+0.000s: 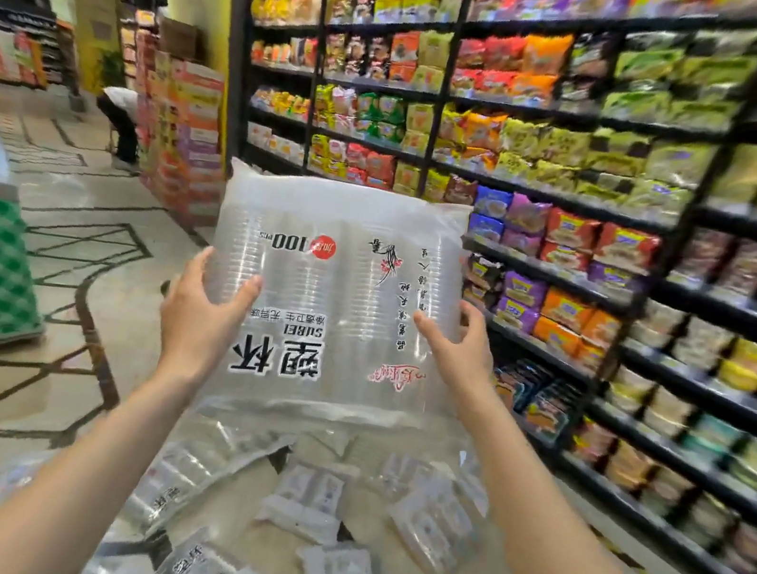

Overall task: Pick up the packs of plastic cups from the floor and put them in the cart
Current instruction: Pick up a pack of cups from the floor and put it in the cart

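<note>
Both hands are gripping one pack of plastic cups held up before me: left hand and right hand curling round its sides, above other packs lying on the floor.

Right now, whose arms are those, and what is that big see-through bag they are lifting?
The picture comes from a camera worn on a person's head, so you see their own two arms reaching forward in a shop. The left hand and the right hand grip a clear pack of plastic cups, one hand on each side, held up in the air. Below, more packs on the floor lie scattered. On the right stand shelves of snack bags. No cart shows clearly in this view.
</note>
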Demonstrator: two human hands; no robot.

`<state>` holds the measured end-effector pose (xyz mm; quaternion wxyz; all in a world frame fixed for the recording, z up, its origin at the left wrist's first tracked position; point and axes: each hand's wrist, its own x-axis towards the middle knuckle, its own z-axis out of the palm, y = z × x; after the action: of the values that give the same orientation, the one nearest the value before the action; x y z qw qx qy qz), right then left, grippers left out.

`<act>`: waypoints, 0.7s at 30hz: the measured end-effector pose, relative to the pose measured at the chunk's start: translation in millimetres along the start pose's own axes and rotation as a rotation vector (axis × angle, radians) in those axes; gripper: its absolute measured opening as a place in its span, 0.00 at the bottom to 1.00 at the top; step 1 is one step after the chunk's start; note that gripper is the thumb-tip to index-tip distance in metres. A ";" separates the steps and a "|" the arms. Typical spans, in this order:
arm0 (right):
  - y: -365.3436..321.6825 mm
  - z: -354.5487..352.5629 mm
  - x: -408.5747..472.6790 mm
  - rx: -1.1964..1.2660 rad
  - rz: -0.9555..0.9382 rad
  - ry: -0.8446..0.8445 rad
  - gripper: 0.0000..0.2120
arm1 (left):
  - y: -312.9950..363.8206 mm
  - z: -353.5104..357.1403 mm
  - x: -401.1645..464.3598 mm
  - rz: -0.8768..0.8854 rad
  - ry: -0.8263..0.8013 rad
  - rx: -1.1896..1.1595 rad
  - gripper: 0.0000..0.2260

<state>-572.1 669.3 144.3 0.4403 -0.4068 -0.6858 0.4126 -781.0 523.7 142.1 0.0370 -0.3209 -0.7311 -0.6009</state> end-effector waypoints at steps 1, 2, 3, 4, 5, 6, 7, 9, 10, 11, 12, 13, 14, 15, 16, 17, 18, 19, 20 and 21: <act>0.6 -22.6 -1.9 -0.004 0.001 0.042 0.32 | 14.3 15.3 -5.5 0.016 -0.023 -0.022 0.29; 2.8 -45.8 -4.0 -0.004 0.002 0.085 0.32 | 28.1 31.6 -11.8 0.028 -0.045 -0.040 0.29; 6.7 -75.3 -7.5 -0.005 -0.004 0.138 0.32 | 45.2 52.8 -21.0 0.047 -0.077 -0.068 0.29; 12.4 -103.5 -11.0 -0.008 -0.004 0.188 0.32 | 62.3 73.7 -31.6 0.062 -0.114 -0.100 0.28; 17.3 -132.6 -16.7 -0.008 0.007 0.234 0.32 | 78.9 95.3 -43.8 0.073 -0.156 -0.138 0.28; 23.0 -161.8 -22.3 -0.012 0.024 0.281 0.33 | 95.5 117.6 -57.5 0.082 -0.197 -0.173 0.28; 29.1 -191.6 -27.5 -0.020 0.039 0.327 0.33 | 111.9 140.4 -71.4 0.095 -0.233 -0.206 0.28; 38.5 -253.6 -39.7 -0.060 0.051 0.433 0.33 | 146.6 185.3 -103.5 0.124 -0.303 -0.258 0.27; 42.3 -284.3 -46.2 -0.088 0.055 0.485 0.33 | 164.0 207.1 -120.8 0.132 -0.342 -0.278 0.27; 46.6 -313.5 -52.7 -0.112 0.068 0.530 0.32 | 181.1 227.4 -138.4 0.139 -0.380 -0.300 0.26; 51.5 -342.3 -59.5 -0.131 0.088 0.569 0.32 | 197.2 247.5 -156.7 0.144 -0.415 -0.325 0.26; 55.6 -370.0 -67.4 -0.154 0.100 0.603 0.32 | 211.9 266.7 -175.8 0.149 -0.445 -0.351 0.25; 61.0 -396.7 -74.2 -0.172 0.107 0.636 0.33 | 226.6 284.4 -194.9 0.154 -0.472 -0.376 0.25; 65.4 -422.4 -81.0 -0.181 0.108 0.667 0.33 | 240.8 301.4 -213.2 0.158 -0.500 -0.401 0.25; 70.0 -446.7 -87.5 -0.188 0.114 0.698 0.33 | 254.9 317.7 -231.0 0.162 -0.529 -0.425 0.25; 73.5 -469.6 -95.5 -0.191 0.123 0.722 0.33 | 268.1 332.9 -248.7 0.168 -0.558 -0.447 0.25; 76.6 -490.8 -103.8 -0.188 0.138 0.740 0.32 | 281.2 346.8 -266.6 0.174 -0.588 -0.465 0.25; 80.6 -511.0 -112.1 -0.183 0.151 0.760 0.31 | 293.4 360.1 -284.0 0.184 -0.618 -0.484 0.26; 84.6 -531.6 -120.1 -0.180 0.161 0.786 0.31 | 305.6 373.5 -301.0 0.190 -0.647 -0.500 0.26; 89.0 -552.0 -126.9 -0.178 0.168 0.810 0.32 | 317.6 386.3 -317.3 0.191 -0.675 -0.516 0.27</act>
<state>-0.4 696.3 178.0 0.6025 -0.6269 -0.4547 0.1930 -238.7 760.3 167.9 -0.2304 -0.5643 -0.4949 -0.6193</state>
